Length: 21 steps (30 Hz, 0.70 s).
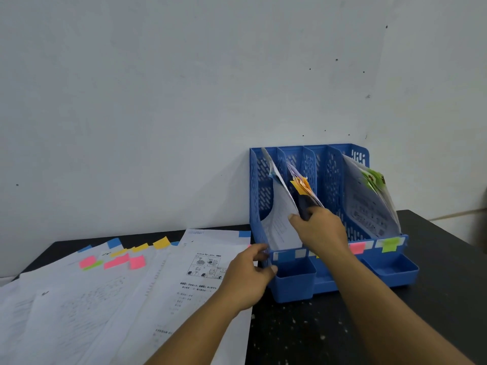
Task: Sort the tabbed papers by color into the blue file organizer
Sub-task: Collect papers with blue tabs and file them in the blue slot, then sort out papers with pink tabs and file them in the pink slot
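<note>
Black table: right hand pinching papers in organizer.

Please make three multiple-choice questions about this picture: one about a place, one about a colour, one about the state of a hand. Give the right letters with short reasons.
1. Where do the papers with green tabs stand in the blue plastic file organizer?
A. rightmost slot
B. leftmost slot
C. flat on the black table

2. What colour is the sticky label on the organizer's front below that slot?
A. pink
B. green
C. blue

3. What is the right hand doing?
A. resting open on the table
B. pinching papers with orange-yellow tabs
C. pointing at the wall

Answers: 1 A, the green-tabbed sheets lean in the right end slot. 2 B, the label there is green. 3 B, thumb and fingers close on the sheets at the organizer.
</note>
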Tool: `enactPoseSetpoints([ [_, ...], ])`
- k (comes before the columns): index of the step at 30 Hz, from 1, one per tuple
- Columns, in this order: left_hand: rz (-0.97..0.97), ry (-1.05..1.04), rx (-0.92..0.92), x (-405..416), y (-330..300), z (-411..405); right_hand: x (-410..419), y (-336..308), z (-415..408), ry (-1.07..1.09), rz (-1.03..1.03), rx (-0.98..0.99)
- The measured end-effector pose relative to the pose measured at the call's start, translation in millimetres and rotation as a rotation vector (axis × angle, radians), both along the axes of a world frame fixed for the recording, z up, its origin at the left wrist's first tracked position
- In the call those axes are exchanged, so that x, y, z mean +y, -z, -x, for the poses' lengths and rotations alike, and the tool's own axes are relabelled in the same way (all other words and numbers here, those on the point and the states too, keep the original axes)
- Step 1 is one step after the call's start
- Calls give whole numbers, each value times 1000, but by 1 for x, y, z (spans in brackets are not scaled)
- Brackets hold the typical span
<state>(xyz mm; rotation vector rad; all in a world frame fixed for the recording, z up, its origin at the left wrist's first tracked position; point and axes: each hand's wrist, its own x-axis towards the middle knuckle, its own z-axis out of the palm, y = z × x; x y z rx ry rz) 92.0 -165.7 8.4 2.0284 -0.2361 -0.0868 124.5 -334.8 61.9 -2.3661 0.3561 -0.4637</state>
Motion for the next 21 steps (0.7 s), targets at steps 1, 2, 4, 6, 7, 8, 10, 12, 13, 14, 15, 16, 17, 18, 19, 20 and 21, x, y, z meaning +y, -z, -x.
enactPoseSetpoints([
  [1, -10, 5, -9, 2, -1, 2, 0, 1, 2, -7, 2, -3],
  [2, -20, 7, -16, 6, -1, 4, 1, 2, 5, -15, 12, -1],
  [4, -49, -2, -27, 17, 0, 10, 3, 6, 13, -20, 63, 18],
  [6, -98, -25, -39, 32, 4, 17, 6, 13, 24, -8, 145, 20],
  [7, -129, -47, -39, 42, 7, 22, 9, 17, 30, 2, 181, 16],
  [8, -163, -74, -33, 53, 11, 26, 14, 20, 38, 12, 196, 5],
  [10, -203, -133, -24, 76, 18, 36, 28, 27, 56, 48, 174, -75],
  [12, -226, -184, -47, 99, 22, 45, 49, 34, 79, 60, 145, -276],
  [13, -253, -214, -58, 111, 25, 49, 63, 37, 89, 21, 124, -359],
  [14, -294, -247, -74, 122, 27, 53, 76, 41, 97, -42, 112, -386],
  [15, -342, -280, -97, 131, 30, 55, 86, 45, 103, -119, 111, -347],
  [16, -390, -320, -118, 141, 32, 58, 98, 49, 107, -195, 118, -252],
  [17, -430, -362, -139, 150, 34, 61, 108, 54, 108, -261, 138, -122],
  [18, -474, -398, -150, 157, 35, 64, 116, 60, 107, -305, 181, 6],
  [19, -533, -421, -149, 163, 37, 67, 122, 66, 106, -328, 248, 124],
  [20, -616, -423, -123, 169, 40, 71, 129, 72, 105, -333, 329, 227],
  [21, -708, -402, -81, 171, 43, 74, 132, 78, 104, -323, 402, 306],
])
